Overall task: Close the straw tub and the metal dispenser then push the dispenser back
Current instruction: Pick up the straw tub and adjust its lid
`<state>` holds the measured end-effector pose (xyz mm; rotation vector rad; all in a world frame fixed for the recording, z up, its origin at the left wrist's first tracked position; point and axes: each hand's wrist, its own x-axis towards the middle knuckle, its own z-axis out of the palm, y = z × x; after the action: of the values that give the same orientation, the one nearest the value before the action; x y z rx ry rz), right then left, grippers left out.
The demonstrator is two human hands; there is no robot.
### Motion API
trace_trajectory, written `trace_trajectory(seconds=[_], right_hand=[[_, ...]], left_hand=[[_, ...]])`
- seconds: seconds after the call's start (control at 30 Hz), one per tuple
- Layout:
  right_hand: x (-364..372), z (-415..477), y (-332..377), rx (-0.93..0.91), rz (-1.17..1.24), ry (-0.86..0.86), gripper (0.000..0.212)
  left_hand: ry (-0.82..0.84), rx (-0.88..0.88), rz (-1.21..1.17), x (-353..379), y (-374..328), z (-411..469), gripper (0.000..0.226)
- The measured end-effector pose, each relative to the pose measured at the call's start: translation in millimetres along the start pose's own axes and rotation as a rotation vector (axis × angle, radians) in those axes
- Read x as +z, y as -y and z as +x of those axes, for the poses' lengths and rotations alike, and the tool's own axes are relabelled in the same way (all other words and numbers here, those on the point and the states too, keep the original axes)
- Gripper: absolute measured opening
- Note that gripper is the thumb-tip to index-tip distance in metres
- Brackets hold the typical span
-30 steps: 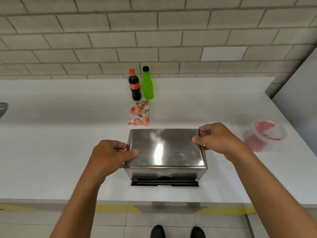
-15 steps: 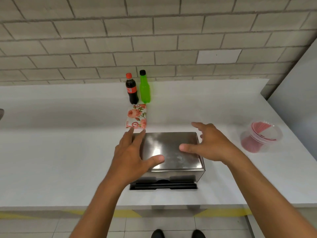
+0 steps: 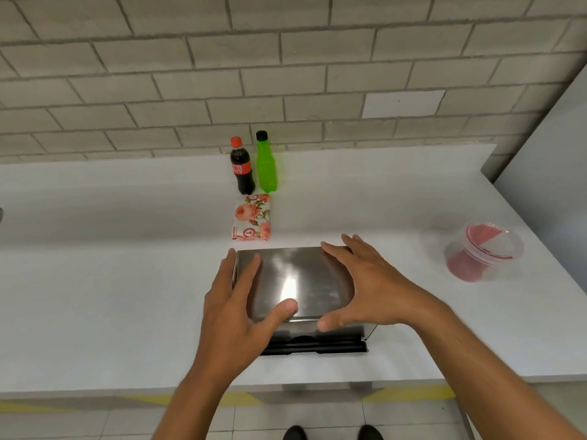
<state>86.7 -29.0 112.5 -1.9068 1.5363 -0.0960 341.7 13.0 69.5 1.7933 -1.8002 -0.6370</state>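
The metal dispenser stands near the front edge of the white counter, its shiny lid down and a dark slot facing me. My left hand lies flat on the lid's left part, fingers spread, thumb near the front edge. My right hand rests flat on the right part, thumb at the front rim. Neither hand grips anything. The clear straw tub with red straws sits far right on the counter, with what looks like a clear lid on it.
A cola bottle and a green bottle stand at the back by the brick wall. A floral tissue pack lies just behind the dispenser. A grey panel rises at the right. My shoes show below.
My hands left the dispenser's sides and now lie flat on its lid, sliding toward the front. The dispenser looks slightly farther back, nearer the tissue pack.
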Motion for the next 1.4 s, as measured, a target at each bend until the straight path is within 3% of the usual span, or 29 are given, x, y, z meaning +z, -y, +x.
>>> trace_trajectory(seconds=[0.1,0.33,0.53,0.73,0.87,1.1,1.17,1.27,1.4], right_hand=[[0.5,-10.5,-14.8,0.004,0.179,-0.171,0.129],[-6.6,-34.2,-65.8,0.204,0.513,-0.675,0.053],[-15.7,-60.3,-119.2,0.341,0.545,-0.914,0.038],[-39.7,-71.7,-186.7,0.506,0.561,-1.111,0.043],[-60.8,-66.4,-237.6,0.576,0.711,-1.020,0.058],[-81.2,-48.4,-304.5,0.441,0.826,-0.630,0.091],[-86.8,-46.9,-318.5,0.356,0.825,-0.505,0.099],[-93.7,-47.0,-327.9,0.216,0.793,-0.381,0.075],[-87.9,-35.0,-342.9,0.104,0.769,-0.357,0.089]], left_hand=[[-0.088,0.109,0.022,0.3,-0.6,-13.3,0.094],[-0.063,0.317,-0.089,27.6,-53.4,-0.9,0.061],[0.141,0.469,-0.216,81.0,-128.4,16.8,0.055],[0.384,0.309,-0.315,152.9,-195.0,27.0,0.084],[0.464,0.122,-0.348,215.8,-227.0,41.7,0.108],[0.329,-0.077,-0.424,313.5,-248.8,72.4,0.123],[0.271,-0.103,-0.490,331.2,-252.7,76.5,0.114],[0.181,-0.112,-0.597,350.0,-255.4,77.5,0.081],[0.102,-0.114,-0.649,359.3,-259.0,77.3,0.066]])
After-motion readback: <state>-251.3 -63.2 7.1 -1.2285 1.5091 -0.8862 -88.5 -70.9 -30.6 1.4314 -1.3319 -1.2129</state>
